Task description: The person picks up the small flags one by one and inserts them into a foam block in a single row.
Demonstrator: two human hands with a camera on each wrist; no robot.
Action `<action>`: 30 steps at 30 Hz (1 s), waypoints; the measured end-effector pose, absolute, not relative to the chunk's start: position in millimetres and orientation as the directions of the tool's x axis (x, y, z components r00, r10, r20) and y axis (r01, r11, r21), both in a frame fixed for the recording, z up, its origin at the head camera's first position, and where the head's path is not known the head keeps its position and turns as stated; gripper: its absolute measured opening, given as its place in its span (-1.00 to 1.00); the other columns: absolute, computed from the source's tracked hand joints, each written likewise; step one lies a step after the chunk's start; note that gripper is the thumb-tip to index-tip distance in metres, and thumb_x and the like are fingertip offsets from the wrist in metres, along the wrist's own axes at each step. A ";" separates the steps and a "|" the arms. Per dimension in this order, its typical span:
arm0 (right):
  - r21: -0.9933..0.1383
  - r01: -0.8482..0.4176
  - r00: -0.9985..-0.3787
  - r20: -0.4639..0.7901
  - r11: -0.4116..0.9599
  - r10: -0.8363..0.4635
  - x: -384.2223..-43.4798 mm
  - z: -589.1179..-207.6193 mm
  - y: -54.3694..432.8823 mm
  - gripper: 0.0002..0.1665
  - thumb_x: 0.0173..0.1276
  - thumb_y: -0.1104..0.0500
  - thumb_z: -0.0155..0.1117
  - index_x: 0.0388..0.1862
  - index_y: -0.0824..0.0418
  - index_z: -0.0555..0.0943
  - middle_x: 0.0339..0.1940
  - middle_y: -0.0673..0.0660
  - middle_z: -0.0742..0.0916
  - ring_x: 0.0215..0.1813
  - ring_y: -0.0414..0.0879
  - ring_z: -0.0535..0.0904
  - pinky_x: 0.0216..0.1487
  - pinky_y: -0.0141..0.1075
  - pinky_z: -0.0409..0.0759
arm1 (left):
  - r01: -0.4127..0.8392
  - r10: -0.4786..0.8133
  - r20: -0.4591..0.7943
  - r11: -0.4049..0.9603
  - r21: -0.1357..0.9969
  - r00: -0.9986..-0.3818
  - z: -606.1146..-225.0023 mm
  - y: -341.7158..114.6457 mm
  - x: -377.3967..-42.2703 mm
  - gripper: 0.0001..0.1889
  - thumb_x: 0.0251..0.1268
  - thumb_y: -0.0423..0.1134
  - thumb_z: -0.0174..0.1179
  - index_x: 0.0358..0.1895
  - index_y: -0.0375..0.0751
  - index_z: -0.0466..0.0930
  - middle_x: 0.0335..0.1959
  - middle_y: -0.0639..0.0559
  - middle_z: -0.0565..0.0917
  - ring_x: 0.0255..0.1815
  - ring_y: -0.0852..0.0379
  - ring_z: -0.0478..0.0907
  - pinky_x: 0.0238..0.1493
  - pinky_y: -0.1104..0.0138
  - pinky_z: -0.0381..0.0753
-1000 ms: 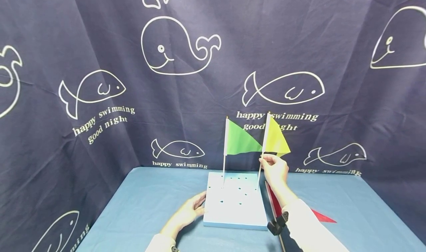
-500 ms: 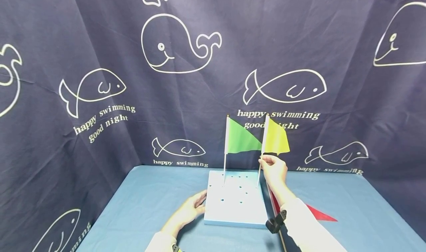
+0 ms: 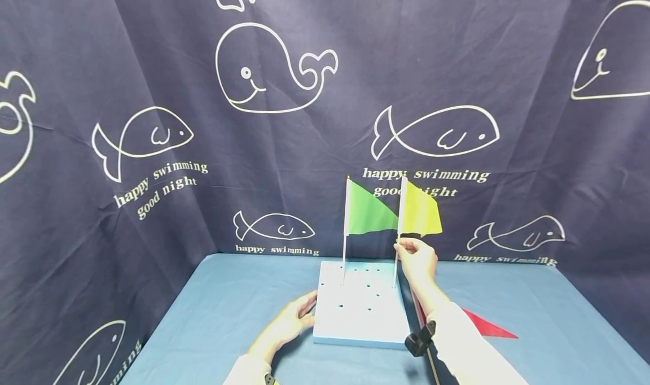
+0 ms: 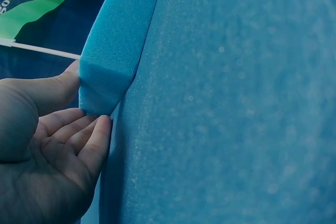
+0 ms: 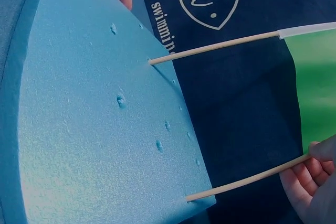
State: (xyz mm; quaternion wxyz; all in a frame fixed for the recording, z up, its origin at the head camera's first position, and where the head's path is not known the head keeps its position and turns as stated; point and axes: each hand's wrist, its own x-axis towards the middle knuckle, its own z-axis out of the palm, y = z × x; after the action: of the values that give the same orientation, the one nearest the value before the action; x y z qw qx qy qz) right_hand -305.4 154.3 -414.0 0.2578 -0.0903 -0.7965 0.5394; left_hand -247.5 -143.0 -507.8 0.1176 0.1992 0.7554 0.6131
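Observation:
A light blue foam board [image 3: 355, 323] with several small holes lies flat on the table. My left hand [image 3: 290, 320] rests against its left side, fingers nearly straight; in the left wrist view the thumb and fingertips [image 4: 103, 121] touch the board's edge. My right hand [image 3: 418, 259] pinches the thin stick of a yellow triangular flag [image 3: 421, 210] just below the cloth. This stick stands in the board's right side, its lower end at a hole in the right wrist view. A green triangular flag [image 3: 369, 211] stands upright in the board, left of the yellow one.
A red triangular flag [image 3: 488, 326] lies on the blue table [image 3: 553, 323], right of the board and partly under the right forearm. Behind the table hangs a dark curtain [image 3: 325, 159] with white whale and fish drawings.
The yellow flag's top has tipped a little to the left, so its stick is more upright. The right hand has shifted slightly left with it. The left hand stays at the board.

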 end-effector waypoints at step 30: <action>-0.914 -0.104 -0.898 0.256 0.392 0.359 -295.1 -421.8 173.9 -0.63 0.14 0.16 0.48 -0.11 0.33 0.72 -0.27 0.21 0.80 -0.45 -0.56 0.50 -0.40 -0.67 0.47 | 0.164 0.442 0.060 0.202 0.965 -0.895 -500.7 -141.7 -247.6 -0.29 0.19 -0.53 0.14 0.40 -0.61 0.07 0.43 -0.50 0.17 0.46 -0.42 0.10 0.42 -0.12 0.27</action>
State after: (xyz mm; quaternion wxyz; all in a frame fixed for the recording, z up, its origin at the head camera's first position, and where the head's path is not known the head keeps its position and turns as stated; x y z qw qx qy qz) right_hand -295.1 173.9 -421.8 0.2119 -0.0790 -0.8068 0.5458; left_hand -247.6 -141.7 -500.7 0.1158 0.1977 0.7666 0.5999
